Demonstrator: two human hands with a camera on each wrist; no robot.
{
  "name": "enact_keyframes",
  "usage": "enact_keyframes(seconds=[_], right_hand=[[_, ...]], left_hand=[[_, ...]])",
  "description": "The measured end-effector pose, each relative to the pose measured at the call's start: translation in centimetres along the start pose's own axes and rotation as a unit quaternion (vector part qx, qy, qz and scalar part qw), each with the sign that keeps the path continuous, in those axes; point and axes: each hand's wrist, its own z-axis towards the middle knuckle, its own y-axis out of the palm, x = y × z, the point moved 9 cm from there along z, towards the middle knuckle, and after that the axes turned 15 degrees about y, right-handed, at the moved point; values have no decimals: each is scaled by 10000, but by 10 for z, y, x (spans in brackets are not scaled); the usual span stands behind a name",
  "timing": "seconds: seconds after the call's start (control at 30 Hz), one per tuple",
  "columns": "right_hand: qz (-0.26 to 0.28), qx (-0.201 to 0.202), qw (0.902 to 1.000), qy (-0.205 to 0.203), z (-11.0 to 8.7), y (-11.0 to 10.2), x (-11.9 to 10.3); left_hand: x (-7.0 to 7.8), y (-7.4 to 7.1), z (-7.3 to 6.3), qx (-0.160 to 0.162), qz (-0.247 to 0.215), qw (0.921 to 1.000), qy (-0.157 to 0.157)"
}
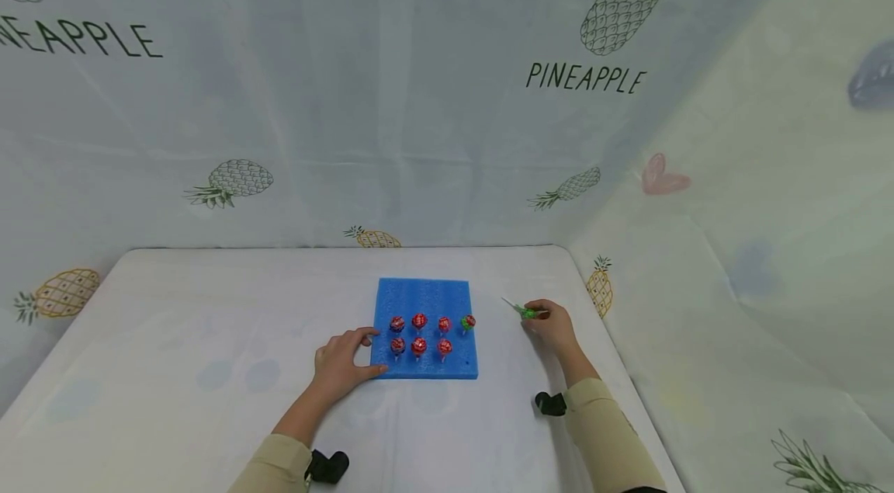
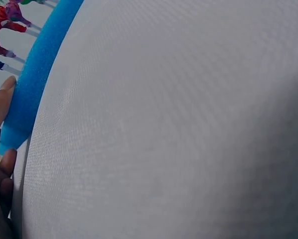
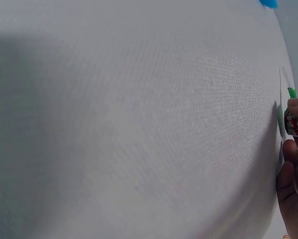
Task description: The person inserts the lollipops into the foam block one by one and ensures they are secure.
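A blue foam board (image 1: 426,293) lies on the table with several wrapped lollipops (image 1: 418,345) standing upright in it in two rows. Most wrappers look red; the one at the right end of the far row, a green and red lollipop (image 1: 468,321), stands near the board's right edge. My left hand (image 1: 342,361) holds the board at its left side, thumb by the near corner and fingers farther up the edge. To the right of the board, my right hand (image 1: 554,328) pinches a green-wrapped lollipop (image 3: 294,122), its white stick pointing away and to the left.
A white cloth covers the table (image 1: 244,307). Behind it hangs a pineapple-printed curtain (image 1: 419,128), and more printed cloth (image 1: 754,276) runs along the right side. Black pieces (image 1: 550,404) are attached at both wrists.
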Motion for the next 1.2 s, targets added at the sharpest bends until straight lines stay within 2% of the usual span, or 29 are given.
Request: enact_keyframes(seconds=[0.37, 0.63, 0.93, 1.2], right_hand=[[217, -120, 9997, -78, -8, 3, 2], [495, -219, 9975, -450, -27, 7, -7], [958, -430, 9927, -590, -47, 10, -17], [1126, -609, 9887, -779, -63, 16, -21]], left_hand=[[2, -3, -1, 123, -21, 9999, 66], [1, -2, -1, 91, 18, 9999, 62], [-2, 1, 2, 4, 54, 10000, 41], [-2, 1, 1, -21, -15, 10000, 36]])
